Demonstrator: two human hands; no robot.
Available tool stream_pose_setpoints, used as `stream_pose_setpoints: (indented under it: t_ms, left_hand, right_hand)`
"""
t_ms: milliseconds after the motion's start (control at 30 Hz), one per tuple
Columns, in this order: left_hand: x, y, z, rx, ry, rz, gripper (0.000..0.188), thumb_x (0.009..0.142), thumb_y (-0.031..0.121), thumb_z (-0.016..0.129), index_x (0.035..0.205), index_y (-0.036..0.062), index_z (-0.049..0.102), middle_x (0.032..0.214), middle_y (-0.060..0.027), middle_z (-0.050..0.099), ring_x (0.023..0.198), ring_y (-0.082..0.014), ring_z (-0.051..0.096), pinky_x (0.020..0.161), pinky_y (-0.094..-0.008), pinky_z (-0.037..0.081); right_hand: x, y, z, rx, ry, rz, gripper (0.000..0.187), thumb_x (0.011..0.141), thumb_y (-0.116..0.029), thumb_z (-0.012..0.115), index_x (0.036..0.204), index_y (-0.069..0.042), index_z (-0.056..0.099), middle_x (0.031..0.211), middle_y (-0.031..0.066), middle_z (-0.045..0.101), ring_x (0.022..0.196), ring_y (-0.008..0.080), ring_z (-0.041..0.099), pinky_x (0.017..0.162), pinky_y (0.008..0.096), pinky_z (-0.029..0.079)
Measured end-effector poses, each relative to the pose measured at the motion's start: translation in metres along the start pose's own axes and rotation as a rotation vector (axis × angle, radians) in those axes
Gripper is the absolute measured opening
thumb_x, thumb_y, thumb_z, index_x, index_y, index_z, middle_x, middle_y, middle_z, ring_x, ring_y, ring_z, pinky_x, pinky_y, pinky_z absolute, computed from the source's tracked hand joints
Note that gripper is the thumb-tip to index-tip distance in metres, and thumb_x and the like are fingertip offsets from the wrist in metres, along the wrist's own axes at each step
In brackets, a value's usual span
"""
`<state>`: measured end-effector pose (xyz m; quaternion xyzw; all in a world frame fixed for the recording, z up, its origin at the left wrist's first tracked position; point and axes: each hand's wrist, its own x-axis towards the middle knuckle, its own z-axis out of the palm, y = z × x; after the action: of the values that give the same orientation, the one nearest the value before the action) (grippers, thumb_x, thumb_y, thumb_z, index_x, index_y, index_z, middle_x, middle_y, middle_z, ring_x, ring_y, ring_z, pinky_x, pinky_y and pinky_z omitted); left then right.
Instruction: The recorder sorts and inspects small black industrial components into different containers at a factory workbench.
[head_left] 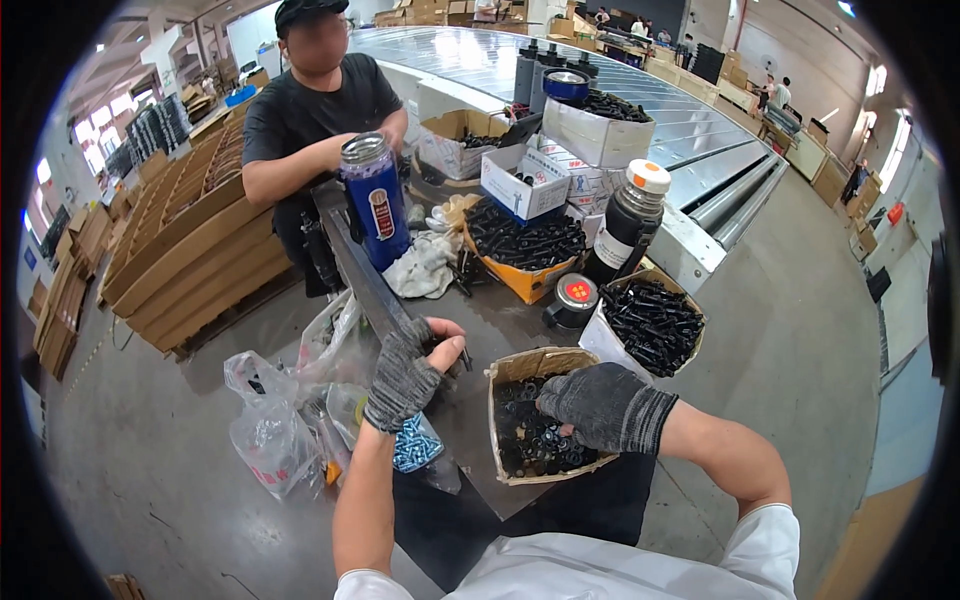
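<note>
My left hand (410, 370), in a grey fingerless glove, is closed beside the dark metal bar (365, 275). Thumb and forefinger pinch a small dark rod-like piece (467, 361), too small to name surely. Over an open cardboard box (493, 425) of loose black washers and rings (535, 442), my right hand (610, 405) wears a like glove. Its fingers curl down among the washers, and their tips are partly hidden. Right behind that hand stands a white box of black bolts (655, 325).
A blue flask (378, 205), a black flask (625, 225), a cup lid (576, 298) and a white rag (424, 265) crowd the table. More black bolts (525, 238) lie behind. Plastic bags (270, 430) and blue-silver screws (415, 445) are at left. A co-worker (315, 120) is across.
</note>
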<state>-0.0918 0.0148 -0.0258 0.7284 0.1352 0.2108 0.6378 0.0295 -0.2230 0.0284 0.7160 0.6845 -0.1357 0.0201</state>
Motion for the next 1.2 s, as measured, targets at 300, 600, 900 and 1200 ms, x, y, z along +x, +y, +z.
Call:
stream_pose_setpoints:
  t_ms: [300,600,900,1200]
  left_hand:
    - [-0.043,-0.018,0.009,-0.375,0.095,-0.127,0.018,0.091,0.012,0.068,0.106,0.0026,0.067,0.092,-0.0046,0.068,0.080,-0.0135,0.065,0.072,-0.0272,0.053]
    - [-0.068,0.013,0.024,-0.427,0.149,-0.035,0.017,0.089,0.009,0.072,0.102,0.0013,0.065,0.091,-0.0082,0.072,0.084,-0.0145,0.067,0.077,-0.0271,0.054]
    - [-0.084,0.047,0.050,-0.139,0.115,-0.001,0.016,0.087,0.005,0.074,0.101,0.0001,0.070,0.090,-0.0068,0.073,0.085,-0.0129,0.067,0.080,-0.0269,0.053]
    - [-0.080,0.042,0.062,-0.082,0.111,0.058,0.017,0.087,0.010,0.075,0.102,0.0025,0.071,0.093,-0.0047,0.071,0.085,-0.0124,0.066,0.079,-0.0270,0.052]
  right_hand:
    - [0.019,0.006,0.013,0.109,-0.038,-0.048,0.023,0.081,-0.013,0.067,0.101,-0.002,0.061,0.096,0.0171,0.062,0.094,0.0357,0.063,0.080,0.0440,0.051]
    - [0.009,0.014,0.004,0.349,0.124,-0.051,0.011,0.083,-0.009,0.066,0.091,-0.003,0.063,0.087,0.0140,0.064,0.088,0.0345,0.065,0.077,0.0430,0.050]
    - [-0.010,-0.005,-0.030,1.114,0.414,0.133,0.020,0.096,-0.014,0.062,0.109,-0.001,0.070,0.087,0.0053,0.072,0.084,0.0110,0.067,0.079,0.0277,0.054]
    - [-0.005,-0.018,-0.031,1.308,0.497,0.032,0.022,0.095,-0.017,0.064,0.109,0.000,0.066,0.094,0.0067,0.070,0.087,0.0134,0.066,0.081,0.0291,0.053]
